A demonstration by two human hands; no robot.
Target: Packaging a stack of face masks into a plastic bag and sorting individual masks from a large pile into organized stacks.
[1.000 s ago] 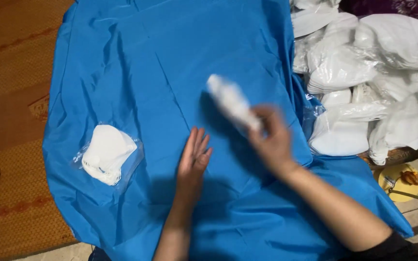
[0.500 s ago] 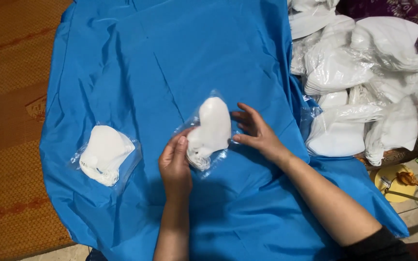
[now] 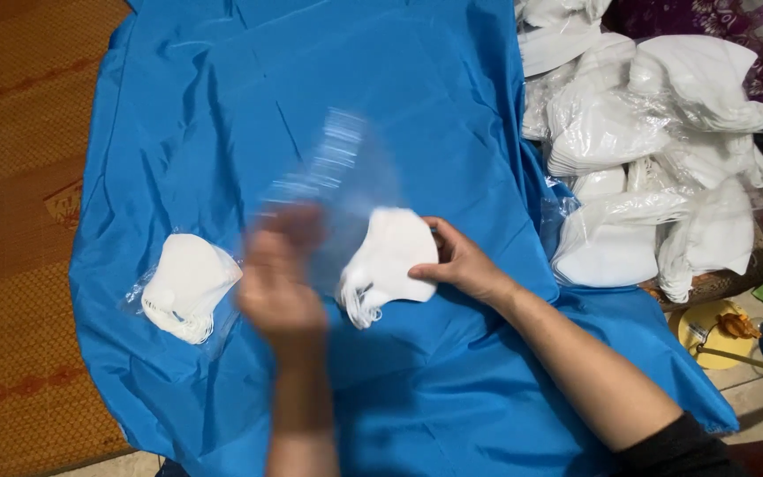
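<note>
The right hand [image 3: 463, 263] pinches a stack of white masks [image 3: 388, 263] by its right edge, thumb on top, holding it against the blue cloth [image 3: 452, 115] near the middle; the left hand [image 3: 280, 283], blurred, is raised just left of the stack and grips a clear plastic bag [image 3: 333, 181] that streams up and away from it; a bagged stack [image 3: 185, 287] lies further left on the cloth; a heap of bagged masks [image 3: 655, 150] sits at the cloth's right edge.

Two mask stacks [image 3: 189, 284] on cloth [image 3: 452, 106]
</note>
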